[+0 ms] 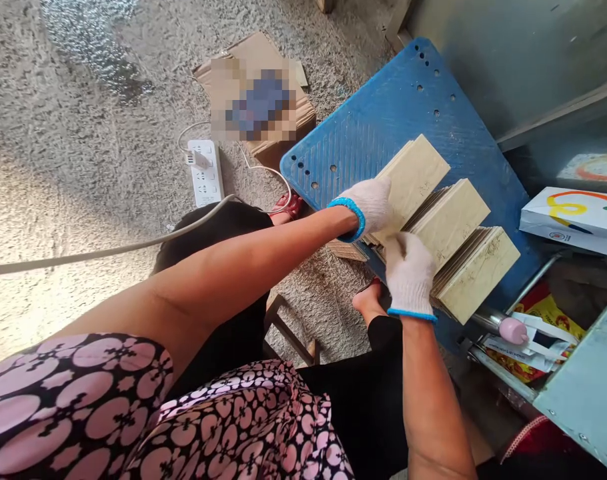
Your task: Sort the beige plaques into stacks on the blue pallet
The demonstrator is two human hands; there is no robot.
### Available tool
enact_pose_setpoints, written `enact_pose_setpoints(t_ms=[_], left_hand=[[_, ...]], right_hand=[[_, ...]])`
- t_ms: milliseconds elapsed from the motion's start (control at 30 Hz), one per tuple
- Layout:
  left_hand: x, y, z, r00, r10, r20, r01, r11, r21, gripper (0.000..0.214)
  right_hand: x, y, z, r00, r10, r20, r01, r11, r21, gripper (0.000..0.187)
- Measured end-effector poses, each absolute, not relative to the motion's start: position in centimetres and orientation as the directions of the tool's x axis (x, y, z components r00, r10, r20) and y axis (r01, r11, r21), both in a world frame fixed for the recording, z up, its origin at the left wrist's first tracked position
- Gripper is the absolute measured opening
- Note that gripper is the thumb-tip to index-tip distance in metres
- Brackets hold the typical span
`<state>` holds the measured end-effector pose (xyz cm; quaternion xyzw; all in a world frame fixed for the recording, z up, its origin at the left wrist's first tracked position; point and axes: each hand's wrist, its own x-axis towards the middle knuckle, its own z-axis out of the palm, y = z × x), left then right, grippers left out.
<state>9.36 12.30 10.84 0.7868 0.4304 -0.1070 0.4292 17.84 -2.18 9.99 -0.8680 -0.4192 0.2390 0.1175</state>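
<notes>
While both hands rest on three stacks of cream tiles (451, 223), the white knit gloves, each with a bright blue cuff, look coarse against the smooth glaze. The left glove (366, 207) lies cupped against the side of the nearest stack, and the right glove (409, 277) has its fingers (401, 257) pressed to the thin tile edges of the middle one. The hands sit just beside each other, and I cannot tell whether either is truly clamped.

The tiles stand on edge and lean in a slanted row, with mottled beige faces on top and a ridge of dark edges below. They sit near the lower right edge of a blue plastic board (403, 100), which is ribbed in places and drilled with round holes along its corners.

Beyond the board's upper left corner, the speckled grey concrete floor (73, 133) carries a white power strip (206, 173) with a pale cable (108, 250) and a flattened cardboard sheet (253, 87) with a blurred patch. Past the board's right edge lies a white box (573, 213) with a rainbow-coloured logo. A pink-and-black patterned garment (233, 413) fills the lower left.
</notes>
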Motion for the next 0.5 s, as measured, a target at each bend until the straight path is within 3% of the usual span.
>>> enact_pose_setpoints(t_ms=[133,233,367,500], left_hand=[[8.5,12.4,11.7,0.603,0.628,-0.492,0.753,-0.246,0.61,0.061],[8.3,12.5,12.0,0.595,0.639,-0.488,0.753,-0.231,0.616,0.062],[8.5,12.4,12.3,0.606,0.63,-0.486,0.738,-0.217,0.639,0.06],[8.3,12.5,12.5,0.615,0.629,-0.476,0.729,-0.223,0.648,0.06]], right_hand=[[14.9,-4.6,8.9,0.296,0.792,-0.535,0.855,-0.469,-0.221,0.028],[12.7,-5.1,7.0,0.235,0.75,-0.618,0.941,-0.334,-0.048,0.033],[11.4,-4.9,4.9,0.318,0.74,-0.594,0.946,-0.286,0.149,0.047],[11.9,-4.9,3.8,0.321,0.766,-0.558,0.947,-0.268,0.176,0.046]])
